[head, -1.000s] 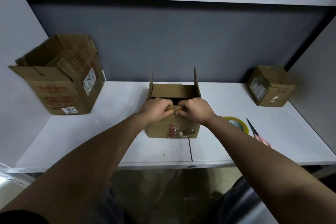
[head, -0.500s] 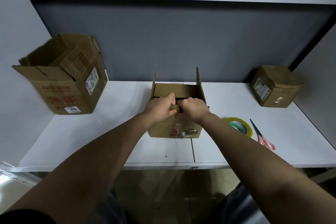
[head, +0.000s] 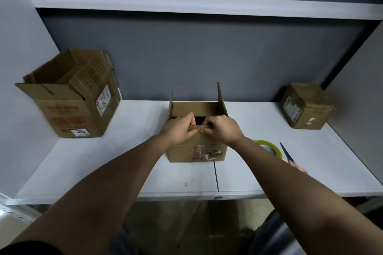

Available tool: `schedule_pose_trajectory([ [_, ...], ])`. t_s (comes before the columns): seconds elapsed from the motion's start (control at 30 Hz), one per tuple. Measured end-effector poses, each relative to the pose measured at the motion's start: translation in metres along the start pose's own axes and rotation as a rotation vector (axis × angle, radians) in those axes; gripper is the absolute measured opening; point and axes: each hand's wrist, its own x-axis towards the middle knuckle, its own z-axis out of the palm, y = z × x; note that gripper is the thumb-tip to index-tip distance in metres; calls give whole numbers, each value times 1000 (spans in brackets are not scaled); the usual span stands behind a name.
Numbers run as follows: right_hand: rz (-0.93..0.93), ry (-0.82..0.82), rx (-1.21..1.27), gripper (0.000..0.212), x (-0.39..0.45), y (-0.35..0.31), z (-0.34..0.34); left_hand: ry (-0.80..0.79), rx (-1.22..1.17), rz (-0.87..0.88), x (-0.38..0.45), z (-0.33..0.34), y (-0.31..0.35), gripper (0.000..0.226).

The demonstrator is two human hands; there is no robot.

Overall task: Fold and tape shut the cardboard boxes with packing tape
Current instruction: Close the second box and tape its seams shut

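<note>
The small box (head: pixel 196 130) sits at the middle of the white counter (head: pixel 128 163), near its front edge. Its two side flaps stand upright at 9 and 3 o'clock, the far flap lies folded down over the opening, and a dark gap shows between that flap and the near one. The left hand (head: pixel 178 129) has its fingers curled over the edge of the near flap, gripping it at the box's 7 o'clock corner of the opening. The right hand (head: pixel 222 128) pinches the same flap edge just beside the left, thumb and fingers closed on the cardboard. Both forearms reach in from 6 o'clock. Worn labels show on the box's front face below the hands

At 4 o'clock from the box, near it on the counter, lies a roll of tape (head: pixel 269 148), partly hidden behind the right forearm. Just beside the roll, further toward 3 o'clock, lie scissors (head: pixel 290 157) with dark blades and pink handles, the handles partly covered by the arm

Well apart at 9 o'clock stands a large open box (head: pixel 70 99) with loose flaps and a white sticker on its front. Well apart at 2 o'clock sits a closed box (head: pixel 306 105), against the grey back wall (head: pixel 196 51). A white shelf (head: pixel 186 4) runs across above
</note>
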Motion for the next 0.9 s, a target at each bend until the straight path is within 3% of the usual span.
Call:
schedule_pose_trajectory([
  [0.4,60,19,144,20,-2,8,6,51,-25,-6,6,6,7,13],
  [0.57,-86,21,-130,23,-4,6,1,89,55,41,-1,4,13,16],
  [0.73,-98,61,-220,28,-18,24,-10,98,81,-2,-9,-6,6,14],
  [0.9,-106,206,-38,24,-28,32,-19,167,40,113,-5,-12,36,17],
])
